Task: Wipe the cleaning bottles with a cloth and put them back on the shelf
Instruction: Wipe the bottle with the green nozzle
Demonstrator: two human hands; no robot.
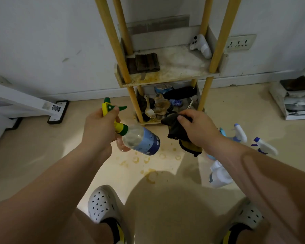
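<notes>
Down on the right of the floor, some white spray bottles with blue triggers [264,147] sit half hidden behind the right forearm, and the bottom tier of the yellow-poled shelf unit [165,79] is a murky jumble I can't sort out. Stained bare floor [148,164] runs from the shelf's near edge to the white clogs [102,203]. Left hand [99,131] is curled round the green-and-yellow trigger head of the clear, blue-labelled spray bottle [141,140], holding it tilted in mid-air, while the right hand [199,129] pinches a bunched dark cloth with a yellow patch [180,132] just right of it, not touching.
</notes>
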